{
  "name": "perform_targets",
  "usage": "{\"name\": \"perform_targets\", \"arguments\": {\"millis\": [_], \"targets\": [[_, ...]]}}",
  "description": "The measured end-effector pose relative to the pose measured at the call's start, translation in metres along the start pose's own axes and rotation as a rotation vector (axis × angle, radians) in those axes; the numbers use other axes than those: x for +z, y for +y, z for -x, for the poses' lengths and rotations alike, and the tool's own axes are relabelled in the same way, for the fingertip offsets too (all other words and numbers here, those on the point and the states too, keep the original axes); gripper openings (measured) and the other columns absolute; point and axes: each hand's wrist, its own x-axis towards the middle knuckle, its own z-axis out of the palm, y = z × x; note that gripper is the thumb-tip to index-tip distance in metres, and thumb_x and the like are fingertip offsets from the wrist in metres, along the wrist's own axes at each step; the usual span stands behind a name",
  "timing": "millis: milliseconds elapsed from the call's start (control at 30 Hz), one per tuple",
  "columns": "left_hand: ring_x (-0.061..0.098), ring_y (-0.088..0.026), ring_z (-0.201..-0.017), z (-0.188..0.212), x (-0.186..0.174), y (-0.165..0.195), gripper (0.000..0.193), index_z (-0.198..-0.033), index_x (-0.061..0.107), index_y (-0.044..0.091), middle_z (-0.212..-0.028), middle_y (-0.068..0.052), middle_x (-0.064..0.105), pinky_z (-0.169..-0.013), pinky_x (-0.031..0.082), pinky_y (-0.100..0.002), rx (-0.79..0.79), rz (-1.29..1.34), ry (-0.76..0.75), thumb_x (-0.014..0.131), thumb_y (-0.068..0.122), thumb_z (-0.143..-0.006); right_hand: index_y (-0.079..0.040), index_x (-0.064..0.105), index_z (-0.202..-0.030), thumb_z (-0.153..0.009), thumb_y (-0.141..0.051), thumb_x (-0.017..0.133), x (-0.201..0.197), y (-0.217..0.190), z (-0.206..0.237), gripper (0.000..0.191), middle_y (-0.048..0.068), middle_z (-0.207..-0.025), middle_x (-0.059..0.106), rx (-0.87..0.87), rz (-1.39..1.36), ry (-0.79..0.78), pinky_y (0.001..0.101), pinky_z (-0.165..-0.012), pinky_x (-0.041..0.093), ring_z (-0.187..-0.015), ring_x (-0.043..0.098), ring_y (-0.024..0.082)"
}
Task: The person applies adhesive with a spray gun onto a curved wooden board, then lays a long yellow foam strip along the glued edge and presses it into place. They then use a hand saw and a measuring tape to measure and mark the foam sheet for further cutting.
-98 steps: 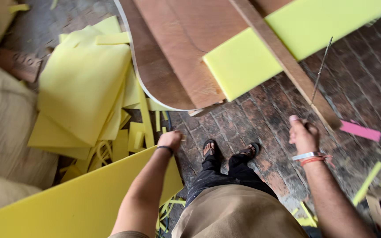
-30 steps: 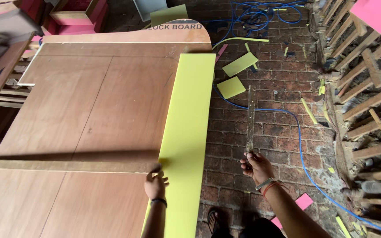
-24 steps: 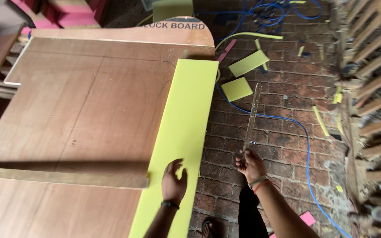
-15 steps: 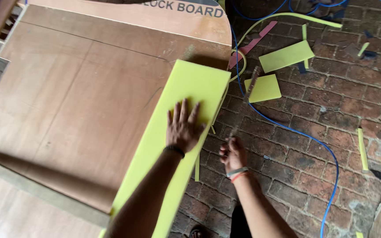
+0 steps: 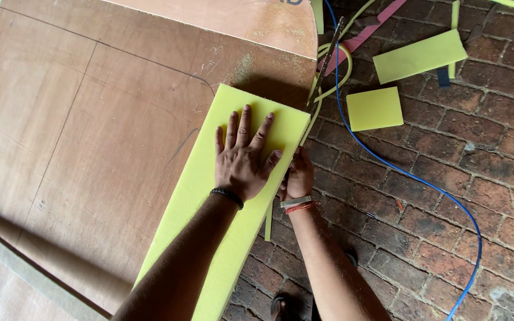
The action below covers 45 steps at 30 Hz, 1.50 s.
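A long yellow foam slab [image 5: 209, 196] lies along the right edge of a big plywood board [image 5: 90, 119]. My left hand [image 5: 242, 157] rests flat on the slab's far end, fingers spread. My right hand [image 5: 297, 175] is at the slab's right edge, closed on the handle of a long thin saw blade [image 5: 326, 56] that runs up and away along the edge. A thin yellow foam strip [image 5: 268, 223] hangs off the slab's edge below my right hand.
A blue cable [image 5: 400, 172] snakes over the brick floor [image 5: 417, 238]. Yellow foam offcuts [image 5: 375, 108] [image 5: 419, 55] and a pink strip [image 5: 367, 32] lie at the upper right. A wooden batten [image 5: 25, 270] crosses the board at the lower left.
The view has closed in on the slab's far end. My left hand has stayed flat on the foam, and my right hand has moved up against the slab's right edge with the blade.
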Motion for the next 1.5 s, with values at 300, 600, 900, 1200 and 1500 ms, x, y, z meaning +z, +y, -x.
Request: {"name": "perform_targets", "arguments": {"millis": [300,600,900,1200,1500], "targets": [[0.013,-0.041,-0.157,0.004,-0.004,0.004,0.073,-0.162,0.028,0.035,-0.171,-0.017,0.014,-0.123,0.005,-0.061,-0.009,-0.005,0.004,0.046,0.063,-0.098,-0.004,0.065,-0.104,-0.111,-0.030,0.040,-0.004,0.024,0.094,0.036,-0.004,-0.063,0.052,-0.009,0.444,0.076,0.0198,-0.031,0.032,-0.040,0.038,0.001],[0.013,-0.039,-0.158,0.016,0.003,-0.006,0.068,-0.163,0.025,0.032,-0.171,-0.018,0.015,-0.125,0.006,-0.057,0.035,0.049,0.003,0.043,0.058,-0.103,-0.018,0.063,-0.108,-0.105,-0.033,0.036,0.004,0.048,0.169,0.032,-0.003,-0.079,0.063,0.310,0.490,0.329,0.0192,-0.041,0.035,-0.051,0.046,0.002],[0.016,-0.037,-0.156,0.191,-0.016,-0.037,0.073,-0.163,0.026,0.023,-0.169,-0.019,0.018,-0.125,0.009,-0.055,0.049,0.025,-0.019,0.049,0.052,-0.099,-0.001,0.060,-0.116,-0.116,-0.025,0.041,-0.024,0.099,0.226,0.031,-0.003,-0.098,0.066,-0.622,0.989,-0.083,0.0229,-0.064,0.046,-0.081,0.056,0.006],[0.015,-0.036,-0.157,0.241,-0.006,-0.049,0.071,-0.163,0.025,0.016,-0.170,-0.019,0.016,-0.126,0.009,-0.053,0.084,0.053,0.000,0.047,0.047,-0.103,-0.005,0.065,-0.109,-0.108,-0.028,0.046,-0.033,0.135,0.272,0.030,0.013,-0.103,0.070,-0.002,0.403,0.046,0.0341,-0.072,0.056,-0.088,0.066,0.019],[0.015,-0.035,-0.156,0.360,-0.009,-0.072,0.074,-0.163,0.023,0.010,-0.169,-0.019,0.016,-0.125,0.009,-0.053,0.169,0.010,-0.022,0.042,0.049,-0.103,0.001,0.067,-0.115,-0.106,-0.034,0.047,-0.039,0.184,0.373,0.042,0.020,-0.108,0.073,-0.110,0.681,0.102,0.0400,-0.080,0.059,-0.094,0.071,0.031]]}}
